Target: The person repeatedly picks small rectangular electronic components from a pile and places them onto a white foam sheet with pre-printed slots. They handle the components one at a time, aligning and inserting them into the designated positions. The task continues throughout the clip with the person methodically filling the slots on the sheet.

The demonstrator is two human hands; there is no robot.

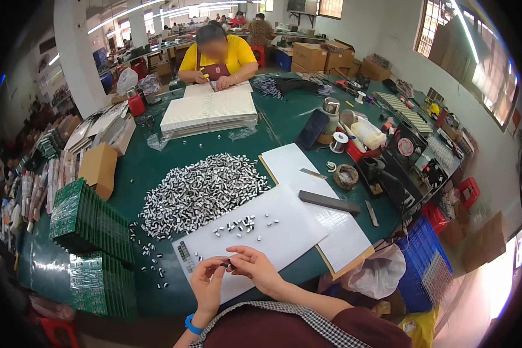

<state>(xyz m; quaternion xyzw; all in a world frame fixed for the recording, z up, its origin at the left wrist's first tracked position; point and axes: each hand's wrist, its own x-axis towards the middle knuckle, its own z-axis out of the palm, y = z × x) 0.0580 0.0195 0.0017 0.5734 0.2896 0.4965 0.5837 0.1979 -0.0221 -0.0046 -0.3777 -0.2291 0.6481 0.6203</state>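
Observation:
My left hand (207, 283) and my right hand (256, 269) meet above the near part of a white sheet (290, 223). Both hands pinch a small dark part (228, 265) between their fingertips; its exact kind is too small to make out. On the sheet beyond them lie several loose black-and-silver components (246, 221). A short green strip (184, 253) of small pieces lies at the sheet's left edge, beside my left hand. Further off, a large heap of the same components (203, 194) covers the green table.
Stacked green circuit boards (87, 223) stand at the left. A dark bar (329, 202) and a knife (372, 213) lie to the right, near a solder spool (338, 142) and a soldering station (383, 177). Opposite, a person in yellow works over white stacked panels (209, 113).

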